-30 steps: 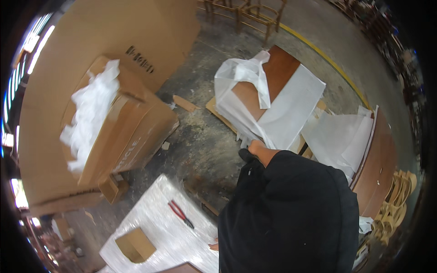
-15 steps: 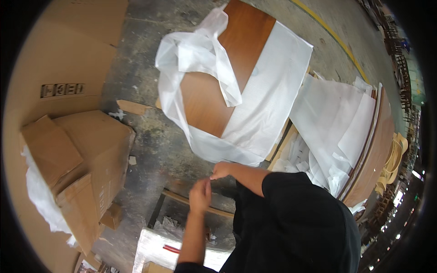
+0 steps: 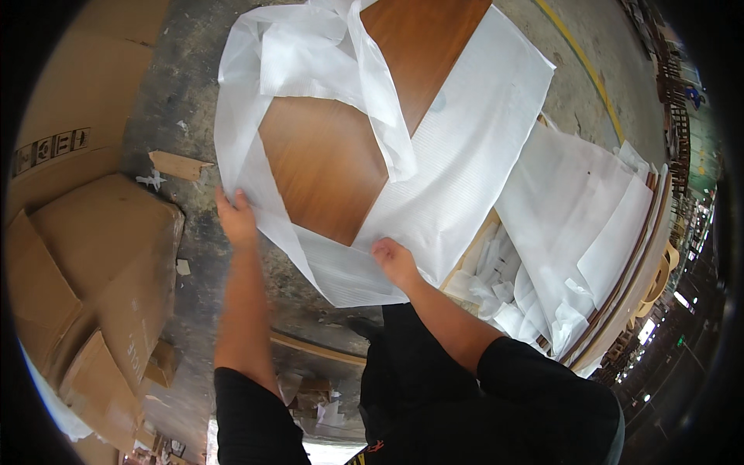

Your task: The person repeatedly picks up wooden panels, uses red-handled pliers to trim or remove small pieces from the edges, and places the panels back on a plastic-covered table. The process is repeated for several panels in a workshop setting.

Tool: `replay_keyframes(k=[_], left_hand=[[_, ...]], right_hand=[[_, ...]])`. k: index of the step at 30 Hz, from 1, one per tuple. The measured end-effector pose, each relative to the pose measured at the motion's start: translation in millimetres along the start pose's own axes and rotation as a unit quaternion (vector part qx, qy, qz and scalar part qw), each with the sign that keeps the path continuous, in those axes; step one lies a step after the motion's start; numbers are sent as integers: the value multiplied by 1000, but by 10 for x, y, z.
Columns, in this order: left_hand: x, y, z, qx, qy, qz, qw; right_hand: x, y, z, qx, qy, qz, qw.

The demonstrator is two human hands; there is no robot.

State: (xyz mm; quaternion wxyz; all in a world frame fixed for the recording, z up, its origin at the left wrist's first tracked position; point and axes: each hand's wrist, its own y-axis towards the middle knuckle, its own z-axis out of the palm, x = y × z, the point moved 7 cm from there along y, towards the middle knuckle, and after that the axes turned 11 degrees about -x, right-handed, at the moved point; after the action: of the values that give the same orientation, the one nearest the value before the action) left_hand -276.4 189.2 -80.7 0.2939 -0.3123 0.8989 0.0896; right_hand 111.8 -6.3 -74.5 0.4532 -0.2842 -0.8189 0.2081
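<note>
A brown wooden panel (image 3: 322, 163) lies partly covered by a thin white foam sheet (image 3: 457, 139). Part of the sheet is bunched and folded back over the panel's far left side, leaving a patch of wood bare. At the sheet's left edge is my left hand (image 3: 237, 221), thumb and fingers apart on either side of the edge. My right hand (image 3: 394, 260) rests against the sheet near the panel's closest corner, its fingers curled in. Whatever those fingers hold, if anything, is hidden.
Large cardboard cartons (image 3: 101, 256) stand at the left. To the right, a stack of panels (image 3: 620, 271) has white foam draped on it, with crumpled foam scraps (image 3: 496, 271) beside. A cardboard piece (image 3: 180, 165) lies on the stained floor. A yellow line (image 3: 581, 58) crosses the far floor.
My hands were together in front of my body. They have parted and reached forward, the left to the sheet's left edge, the right onto its near part. The view has shifted too.
</note>
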Motion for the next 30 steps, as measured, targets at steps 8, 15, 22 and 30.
replay_keyframes(k=[8, 15, 22, 30], left_hand=[[1069, 192, 217, 79, -199, -226, 950], [900, 276, -135, -65, -116, -223, 966], [-990, 31, -98, 12, -57, 230, 971], [-564, 95, 226, 46, 50, 87, 994]], right_hand=[[175, -785, 391, 87, -72, -82, 990], [-29, -445, 778, 261, -235, 7, 936], [301, 63, 487, -40, 290, 305, 906], [492, 94, 520, -70, 376, 355, 853]])
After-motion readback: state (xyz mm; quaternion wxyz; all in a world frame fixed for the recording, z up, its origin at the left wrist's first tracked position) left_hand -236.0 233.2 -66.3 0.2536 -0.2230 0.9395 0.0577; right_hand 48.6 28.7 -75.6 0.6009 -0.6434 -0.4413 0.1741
